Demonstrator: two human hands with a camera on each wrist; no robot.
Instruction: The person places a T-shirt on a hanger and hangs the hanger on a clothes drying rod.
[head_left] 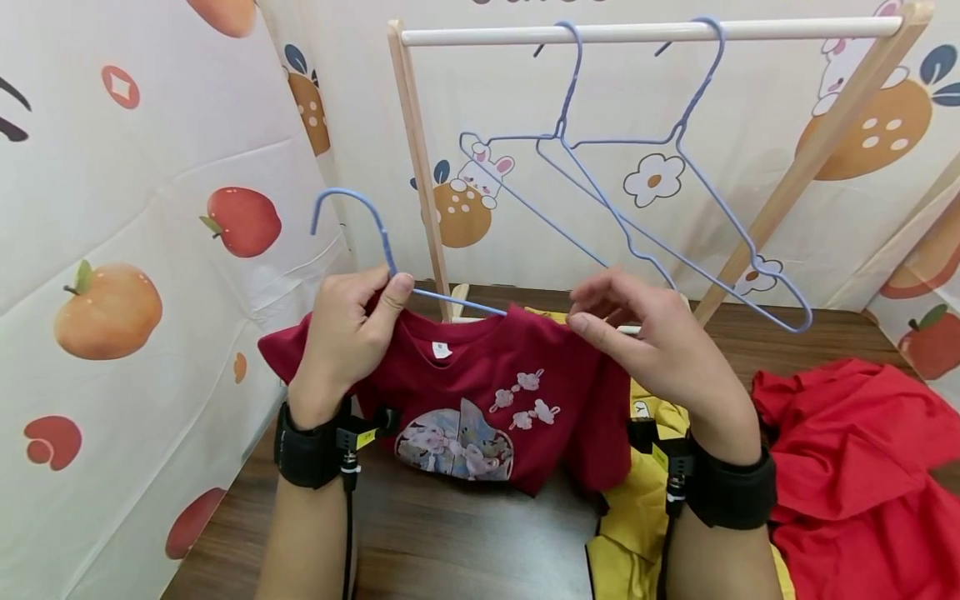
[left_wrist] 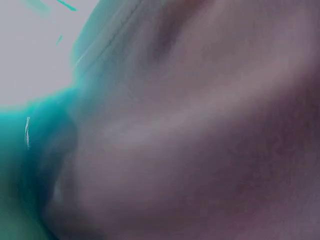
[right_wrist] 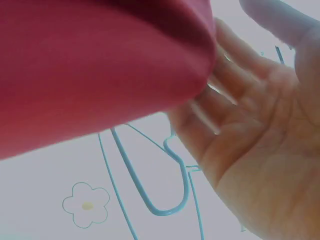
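Between left hand (head_left: 347,337) and right hand (head_left: 654,335) hangs a maroon shirt (head_left: 468,383).

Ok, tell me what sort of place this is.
Perhaps a small staged booth for handling clothes: fruit-printed sheets serve as walls, a rack bears two blue hangers, and a dark-red shirt is held up in front.

From my head, one camera looks forward and down over the dark red shirt (head_left: 480,379) to the hangers (head_left: 560,131) behind it. The right-wrist view, close to the shirt, faces past it to my right hand (head_left: 651,337) and those same hangers; the left-wrist view meets a blurred surface (left_wrist: 190,140), very near.
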